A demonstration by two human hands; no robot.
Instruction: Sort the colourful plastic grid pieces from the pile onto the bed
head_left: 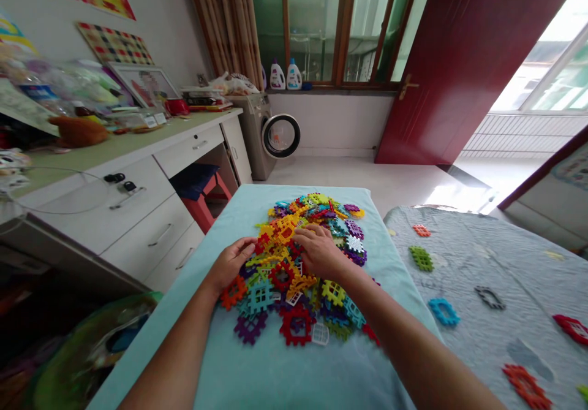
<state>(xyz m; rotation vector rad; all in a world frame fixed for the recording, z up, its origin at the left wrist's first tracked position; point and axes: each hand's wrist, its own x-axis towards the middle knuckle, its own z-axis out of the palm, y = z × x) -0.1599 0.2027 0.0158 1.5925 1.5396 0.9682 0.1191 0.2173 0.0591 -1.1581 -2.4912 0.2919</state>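
Observation:
A heap of colourful plastic interlocking pieces [296, 326] lies on a table with a light blue cloth [248, 373]. At the heap's left side is my left hand [233, 264], its fingers close together beside a red piece [263, 243]; what they hold, if anything, is too small to make out. My right hand [319, 250] reaches over the middle of the heap, fingers bent down at yellow-orange pieces [285, 231]. Its fingertips are partly hidden, so a grip cannot be told. An orange piece [233, 292] lies just below my left hand.
Scattered pieces, among them a blue one [443, 312] and a green one [421, 258], lie on a grey-blue cloth surface [463, 361] at the right. A desk [138, 146], a red stool [202, 205] and a green-rimmed bin [59, 361] stand left. A washing machine [257, 134] is behind.

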